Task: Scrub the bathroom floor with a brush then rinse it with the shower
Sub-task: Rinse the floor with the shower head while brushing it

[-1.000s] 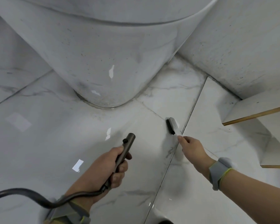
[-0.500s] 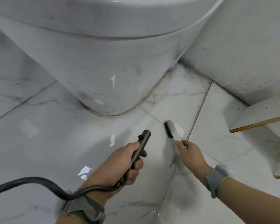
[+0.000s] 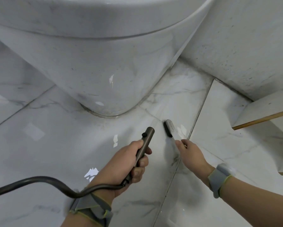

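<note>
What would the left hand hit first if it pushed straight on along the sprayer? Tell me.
The left hand points the sprayer up and right. On that line it would likely meet the brush first, then the floor by the toilet; depth is unclear.

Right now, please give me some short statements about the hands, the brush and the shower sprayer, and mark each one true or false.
1. The left hand holds the shower sprayer. True.
2. The right hand is empty. False: it holds the brush by its handle.
3. The brush head lies against the floor near the toilet base. True.
4. The hose leaves the sprayer toward the right. False: it runs off to the left edge.
5. The sprayer nozzle points at the person. False: it points away, toward the toilet.
</note>
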A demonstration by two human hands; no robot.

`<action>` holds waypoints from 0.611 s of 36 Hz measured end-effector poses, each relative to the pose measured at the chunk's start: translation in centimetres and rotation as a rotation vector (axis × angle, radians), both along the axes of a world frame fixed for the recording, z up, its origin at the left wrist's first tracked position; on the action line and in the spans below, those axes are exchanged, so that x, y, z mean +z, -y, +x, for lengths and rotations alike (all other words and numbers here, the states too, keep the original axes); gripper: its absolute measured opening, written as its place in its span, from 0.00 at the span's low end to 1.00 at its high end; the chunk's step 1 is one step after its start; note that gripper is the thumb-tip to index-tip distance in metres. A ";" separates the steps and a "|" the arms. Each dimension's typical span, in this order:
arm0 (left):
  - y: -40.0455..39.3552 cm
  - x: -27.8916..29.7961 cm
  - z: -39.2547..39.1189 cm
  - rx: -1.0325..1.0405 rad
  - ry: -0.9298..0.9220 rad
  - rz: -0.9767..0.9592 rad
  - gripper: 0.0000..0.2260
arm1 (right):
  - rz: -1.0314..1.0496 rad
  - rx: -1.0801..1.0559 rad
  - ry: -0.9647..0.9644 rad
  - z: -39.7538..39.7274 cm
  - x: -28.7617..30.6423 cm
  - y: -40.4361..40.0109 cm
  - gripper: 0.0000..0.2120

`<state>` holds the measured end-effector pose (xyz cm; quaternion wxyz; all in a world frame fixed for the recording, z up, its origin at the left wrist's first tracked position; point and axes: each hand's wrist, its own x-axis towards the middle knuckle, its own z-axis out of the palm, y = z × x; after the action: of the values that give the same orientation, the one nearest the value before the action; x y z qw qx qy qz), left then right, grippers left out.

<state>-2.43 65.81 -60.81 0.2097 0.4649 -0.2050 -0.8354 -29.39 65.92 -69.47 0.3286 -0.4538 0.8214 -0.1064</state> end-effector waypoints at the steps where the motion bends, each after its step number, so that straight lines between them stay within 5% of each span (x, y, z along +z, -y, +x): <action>1: 0.1 0.1 0.0 0.014 0.005 0.005 0.17 | 0.008 -0.002 0.006 -0.1 0.1 -0.1 0.17; 15: -0.1 0.7 -0.6 0.023 0.041 0.026 0.17 | 0.053 0.036 0.008 -1.7 0.5 -1.9 0.17; 22: 0.8 0.7 -0.5 0.048 0.042 0.007 0.17 | 0.109 0.385 -0.187 -1.6 1.8 -4.0 0.16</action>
<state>-2.95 65.04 -60.06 0.2236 0.4877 -0.1951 -0.8210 -31.04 69.95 -67.71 0.2895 -0.5917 0.7510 0.0456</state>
